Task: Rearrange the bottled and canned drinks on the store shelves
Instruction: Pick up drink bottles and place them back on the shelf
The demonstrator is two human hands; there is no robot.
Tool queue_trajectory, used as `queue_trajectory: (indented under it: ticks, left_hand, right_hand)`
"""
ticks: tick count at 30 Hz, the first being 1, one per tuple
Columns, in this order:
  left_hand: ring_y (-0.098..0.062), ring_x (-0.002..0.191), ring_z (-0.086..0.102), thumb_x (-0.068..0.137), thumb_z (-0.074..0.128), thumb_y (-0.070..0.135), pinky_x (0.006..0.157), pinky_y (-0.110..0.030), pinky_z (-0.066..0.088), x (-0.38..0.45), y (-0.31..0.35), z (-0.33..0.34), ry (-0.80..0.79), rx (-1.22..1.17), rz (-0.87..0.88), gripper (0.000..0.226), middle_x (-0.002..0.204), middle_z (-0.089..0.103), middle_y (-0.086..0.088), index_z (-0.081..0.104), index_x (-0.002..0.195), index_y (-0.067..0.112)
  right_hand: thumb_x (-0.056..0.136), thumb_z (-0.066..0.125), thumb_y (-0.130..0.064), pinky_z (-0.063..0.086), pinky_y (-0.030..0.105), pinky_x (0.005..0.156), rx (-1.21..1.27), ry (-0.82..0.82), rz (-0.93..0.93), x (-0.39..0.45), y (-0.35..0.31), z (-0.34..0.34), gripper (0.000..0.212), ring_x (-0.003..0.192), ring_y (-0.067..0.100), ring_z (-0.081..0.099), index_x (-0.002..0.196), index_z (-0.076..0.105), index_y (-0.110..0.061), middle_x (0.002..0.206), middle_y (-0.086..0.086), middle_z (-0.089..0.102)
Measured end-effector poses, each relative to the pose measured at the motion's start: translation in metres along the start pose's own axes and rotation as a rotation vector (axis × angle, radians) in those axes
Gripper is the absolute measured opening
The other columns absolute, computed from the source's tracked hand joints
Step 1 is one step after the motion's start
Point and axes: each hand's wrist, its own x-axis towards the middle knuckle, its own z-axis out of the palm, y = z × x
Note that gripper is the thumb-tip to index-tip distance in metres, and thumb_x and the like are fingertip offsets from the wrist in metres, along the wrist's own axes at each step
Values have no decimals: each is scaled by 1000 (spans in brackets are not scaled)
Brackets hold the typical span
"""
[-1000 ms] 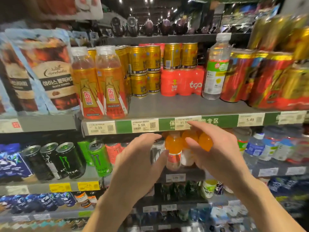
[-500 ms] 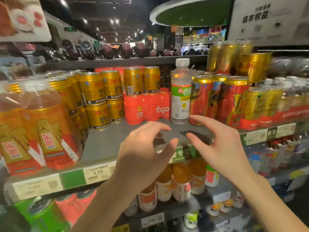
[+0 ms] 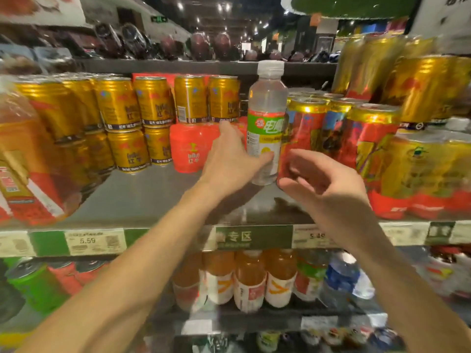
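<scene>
Clear plastic with a white cap and a green and yellow label, the bottle (image 3: 266, 123) stands upright on the grey metal shelf (image 3: 142, 197), between a red shrink-wrapped pack (image 3: 191, 149) on its left and a red and gold can (image 3: 304, 133) on its right. The bottle's lower part is gripped by the left hand (image 3: 229, 161), the thumb laid across the label's front and the fingers reaching behind its left side. The right hand (image 3: 323, 184) is held just in front of the red and gold can with its fingers loosely curled; whether the can is actually touched cannot be told, and nothing is seen to be held in it. Half a second earlier both hands were hovering spread and empty over the shelf's front edge, short of the bottle; since then they have been carried forward to the drinks, and the view has been brought closer.
</scene>
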Motion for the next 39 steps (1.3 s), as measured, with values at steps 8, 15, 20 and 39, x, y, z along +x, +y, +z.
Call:
queue_trajectory:
  ticks: [8,15,20,39]
  left_hand:
    - [-18,87,67,62,94,36,79,-44,56,11,-6,15,171,-23,-15,71,91,63,5,43,106,14]
    - [7,80,62,68,91,30,69,-8,47,9,-3,5,48,-7,26,56,96,69,15,66,117,20]
    - [-1,83,70,62,95,18,70,-17,56,2,-2,8,64,-164,-11,61,95,72,6,49,103,17]
    - [2,112,61,63,91,36,90,-18,51,-102,48,-12,295,-78,385,67,116,65,25,58,121,38]
  right_hand:
    - [88,71,-21,43,-1,84,26,-117,-86,12,16,-1,56,104,-25,55,140,54,-28,113,-36,57]
    - [87,75,-17,51,19,101,122,-129,-98,15,15,0,65,125,1,57,146,50,-22,139,-10,60]
    - [87,77,-15,50,27,105,222,-130,-81,15,13,-1,72,129,5,56,150,43,-18,145,-2,55]
    - [68,92,-14,55,15,90,358,-39,-510,-21,-17,-28,81,122,1,59,132,48,-35,128,-21,60]
